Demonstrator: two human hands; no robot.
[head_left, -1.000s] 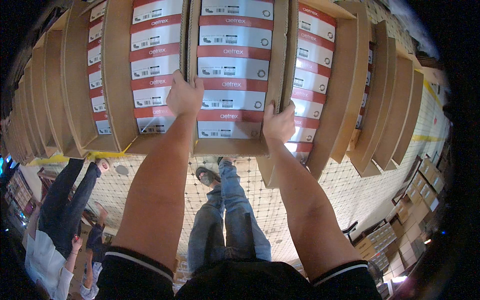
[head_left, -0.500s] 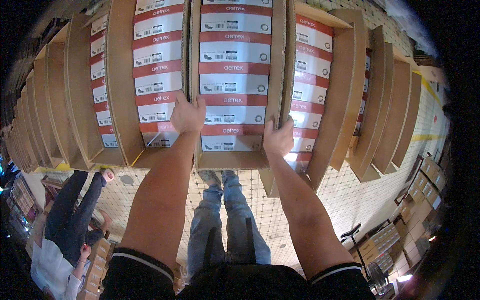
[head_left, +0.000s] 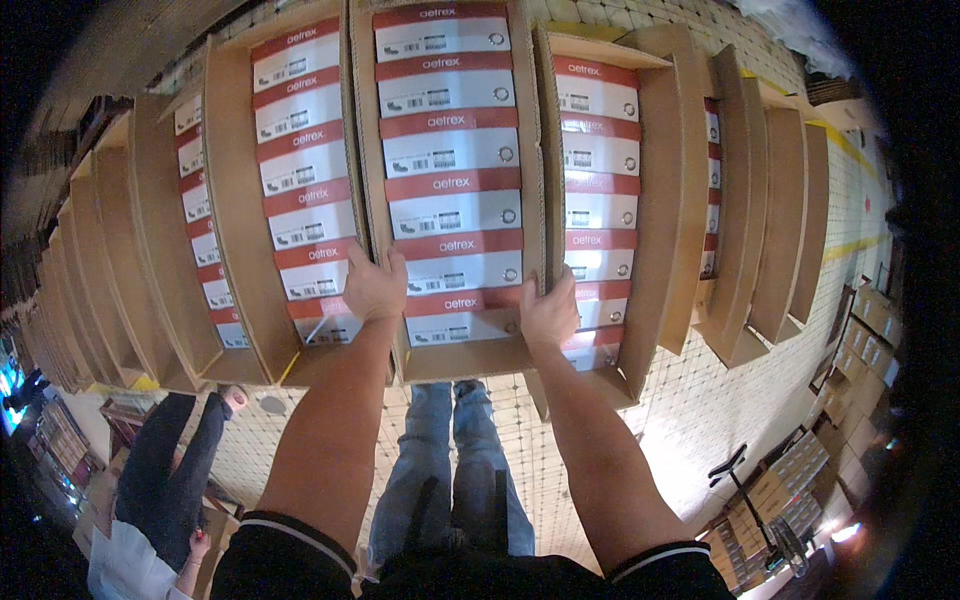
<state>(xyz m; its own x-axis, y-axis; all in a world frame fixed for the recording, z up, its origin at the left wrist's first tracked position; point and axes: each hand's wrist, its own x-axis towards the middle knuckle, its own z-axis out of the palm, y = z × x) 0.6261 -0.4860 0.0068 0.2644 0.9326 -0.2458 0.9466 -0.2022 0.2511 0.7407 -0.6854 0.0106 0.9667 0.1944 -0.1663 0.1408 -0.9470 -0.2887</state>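
A person stood facing a tall cardboard case (head_left: 455,360) packed with a column of red-and-white shoe boxes (head_left: 450,200), and gripped it with both bare hands. The left hand (head_left: 374,288) lay flat with fingers spread against the case's left wall, at the level of the second box from the bottom; it clasped the edge, not clenched. The right hand (head_left: 549,312) pressed the case's right wall low down, fingers wrapped onto the front edge beside the lowest box (head_left: 460,325). The case stood upright on the tiled floor (head_left: 700,400), its bottom lip just ahead of the person's jeans (head_left: 450,470).

Matching cases flanked it, touching or nearly so: one to the left (head_left: 300,200) and one to the right (head_left: 600,200), both filled with the same kind of boxes. Further open cardboard cases (head_left: 780,200) fanned out on either side. At lower left another person in dark trousers (head_left: 170,470) stood well apart. Stacked cartons (head_left: 860,360) and a black trolley handle (head_left: 735,470) sat at far right.
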